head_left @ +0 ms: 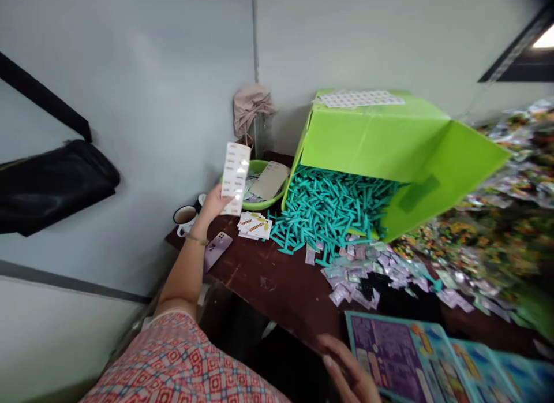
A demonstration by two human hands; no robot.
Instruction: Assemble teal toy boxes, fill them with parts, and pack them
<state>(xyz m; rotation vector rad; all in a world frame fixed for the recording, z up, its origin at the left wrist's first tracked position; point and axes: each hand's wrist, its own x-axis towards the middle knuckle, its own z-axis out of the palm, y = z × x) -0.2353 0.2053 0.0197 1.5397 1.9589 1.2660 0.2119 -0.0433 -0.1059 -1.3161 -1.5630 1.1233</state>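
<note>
My left hand [213, 202] is closed on a white sheet of small printed labels [235, 175], held upright with the thumb across its lower part. Behind that sheet stands a green basin [259, 204], with another pale sheet [271, 180] and small packets in it. At the bottom of the view, my right hand [348, 371] has its fingers stretched out and holds nothing that I can see. It is beside a row of overlapping teal and purple printed packs [389, 354]; whether it touches them I cannot tell.
A tipped green box [372, 140] spills teal T-shaped plastic pieces [329, 204] onto the dark table [259, 276]. Small sachets [346, 279], printed cards [255, 226], a phone [217, 251] and a mug [185, 217] lie around. Shiny packets [485, 218] pile up at right.
</note>
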